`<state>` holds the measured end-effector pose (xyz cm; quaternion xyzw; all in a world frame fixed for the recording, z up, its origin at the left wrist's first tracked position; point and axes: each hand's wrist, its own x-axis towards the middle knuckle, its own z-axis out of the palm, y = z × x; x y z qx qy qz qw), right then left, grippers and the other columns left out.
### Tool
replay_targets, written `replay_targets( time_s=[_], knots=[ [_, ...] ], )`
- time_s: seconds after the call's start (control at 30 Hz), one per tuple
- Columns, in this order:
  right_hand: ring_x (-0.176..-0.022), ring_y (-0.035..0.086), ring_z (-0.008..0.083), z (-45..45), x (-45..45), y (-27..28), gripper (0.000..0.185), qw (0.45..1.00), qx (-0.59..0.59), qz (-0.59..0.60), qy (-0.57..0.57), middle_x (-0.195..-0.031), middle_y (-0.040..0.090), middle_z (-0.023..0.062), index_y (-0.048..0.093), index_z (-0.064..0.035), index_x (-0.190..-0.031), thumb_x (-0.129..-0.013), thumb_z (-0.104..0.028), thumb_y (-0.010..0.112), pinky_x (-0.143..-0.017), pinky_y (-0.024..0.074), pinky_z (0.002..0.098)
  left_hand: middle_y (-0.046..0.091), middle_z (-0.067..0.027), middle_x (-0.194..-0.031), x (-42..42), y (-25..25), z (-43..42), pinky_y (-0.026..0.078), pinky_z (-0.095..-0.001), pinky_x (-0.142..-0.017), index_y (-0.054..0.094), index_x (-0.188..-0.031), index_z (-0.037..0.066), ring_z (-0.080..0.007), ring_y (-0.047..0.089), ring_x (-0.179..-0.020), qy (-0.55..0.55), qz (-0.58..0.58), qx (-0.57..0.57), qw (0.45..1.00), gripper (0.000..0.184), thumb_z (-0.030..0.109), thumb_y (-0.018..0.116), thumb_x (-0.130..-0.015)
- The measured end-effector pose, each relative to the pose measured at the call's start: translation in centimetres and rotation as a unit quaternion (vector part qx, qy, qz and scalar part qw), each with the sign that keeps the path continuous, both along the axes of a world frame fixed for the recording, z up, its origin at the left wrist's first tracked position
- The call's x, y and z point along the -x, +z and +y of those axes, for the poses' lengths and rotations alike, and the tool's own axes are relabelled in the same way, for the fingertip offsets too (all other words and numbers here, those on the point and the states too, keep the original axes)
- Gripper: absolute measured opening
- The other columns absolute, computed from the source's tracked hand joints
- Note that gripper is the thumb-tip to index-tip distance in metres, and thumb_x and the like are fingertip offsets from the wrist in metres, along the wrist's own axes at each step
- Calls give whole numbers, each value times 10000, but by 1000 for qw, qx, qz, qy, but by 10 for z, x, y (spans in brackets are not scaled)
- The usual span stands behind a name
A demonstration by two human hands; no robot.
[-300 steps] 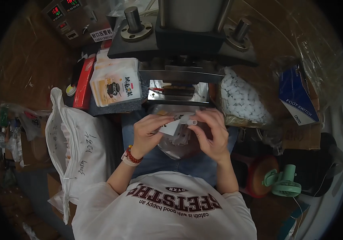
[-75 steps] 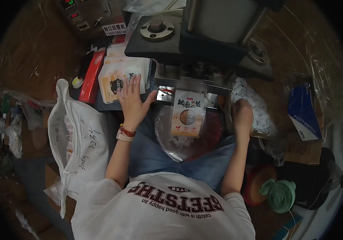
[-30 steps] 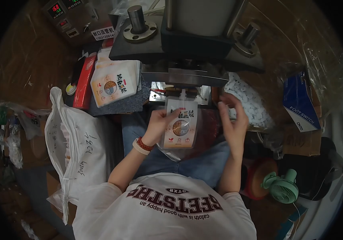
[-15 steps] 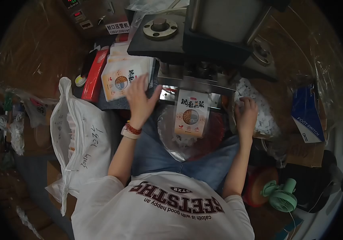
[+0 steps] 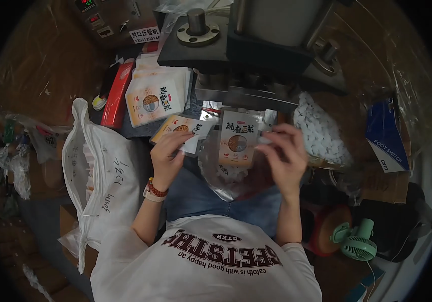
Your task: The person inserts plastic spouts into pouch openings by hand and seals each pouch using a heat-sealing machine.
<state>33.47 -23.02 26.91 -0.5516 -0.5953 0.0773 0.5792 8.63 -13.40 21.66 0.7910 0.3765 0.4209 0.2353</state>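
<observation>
My left hand point(image 5: 168, 158) is closed on a printed pouch point(image 5: 191, 132), pinching its lower edge and holding it tilted. A second printed pouch point(image 5: 236, 138) hangs upright under the metal jaw of a press point(image 5: 258, 98). Beside that pouch's right edge is my right hand point(image 5: 287, 158), fingers bent and thumb close to the index finger. Anything between these fingertips is too small to make out. A stack of matching pouches point(image 5: 155, 98) lies left of the press. Small white plastic pieces point(image 5: 319, 128) are heaped to the right.
A clear plastic bag point(image 5: 226, 186) with white pieces hangs below the press, over my lap. At left stand a white woven sack point(image 5: 110, 176) and a red box point(image 5: 118, 95). A blue foot-switch box point(image 5: 388, 136) and green fan point(image 5: 359, 246) are at right.
My left hand has taken a pouch from the stack and brought it right and down. My right hand has moved left from the white pieces. The press's rods stand taller above its plate.
</observation>
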Motion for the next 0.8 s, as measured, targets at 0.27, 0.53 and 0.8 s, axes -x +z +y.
replay_targets(
  time_s=[0.27, 0.53, 0.8],
  knots=[
    [-875, 627, 250, -2, 28, -6, 364, 985, 5, -106, 133, -1025, 599, 106, 671, -33, -1076, -734, 90, 676, -719, 525, 323, 693, -76, -1019, -21, 35, -21, 535, -330, -794, 698, -1013, 78, -265, 658, -942, -105, 60, -119, 986, 424, -70, 590, -630],
    [-1011, 593, 289, 2, 12, -4, 407, 995, 52, -75, -42, -1084, 639, 110, 653, -39, -1130, -736, -70, 749, -888, 459, 367, 698, -53, -762, -64, -33, -18, 497, -227, -612, 712, -967, 3, -81, 640, -670, -157, -103, 353, 916, 169, 138, 667, -876],
    [-955, 575, 328, 10, -72, -29, 276, 893, 247, -220, -307, -1059, 636, 139, 623, -5, -1067, -825, -130, 665, -813, 473, 416, 699, -68, -868, -102, -20, 23, 507, -227, -630, 686, -926, -30, -87, 649, -734, -125, -285, 551, 774, 238, 205, 656, -910]
  ],
)
